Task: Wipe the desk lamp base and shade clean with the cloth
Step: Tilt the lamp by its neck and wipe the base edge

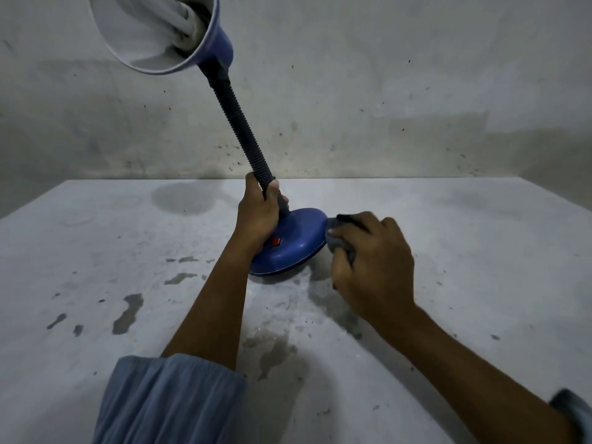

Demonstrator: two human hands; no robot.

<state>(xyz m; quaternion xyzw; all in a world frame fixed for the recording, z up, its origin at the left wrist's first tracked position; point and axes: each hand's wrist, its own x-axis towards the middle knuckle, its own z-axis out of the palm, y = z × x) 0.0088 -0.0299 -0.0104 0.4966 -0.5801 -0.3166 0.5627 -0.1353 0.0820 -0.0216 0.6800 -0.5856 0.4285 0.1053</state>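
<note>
Step in hand, by judgement: wiping of the base; shade not yet attended to.

Desk lamp standing on worn, stained table (96, 251), near its far middle. Lamp tipped: base (294, 241) lifted on its far right side, resting on its near left edge. Red switch (276, 241) visible on top of base.

Left hand (259, 216) wrapped round lower end of ribbed neck (243, 126), fingers curled tight about it, steadying the tilt. Right hand (371, 261) at right rim of base, fingers bunched and curled over grey cloth (339, 238), cloth pressed against the rim. Thumb position not discernible.

Shade (153, 30) high at upper left, open mouth turned toward camera, bulb inside, well apart from both hands.

Next move, as judged: cloth to travel round remaining rim and over top of base, clear of switch; left grip to hold firm against slipping on the tilted edge. Thereafter, shade to be brought within reach, probably by bending neck, and supported during wiping.
</note>
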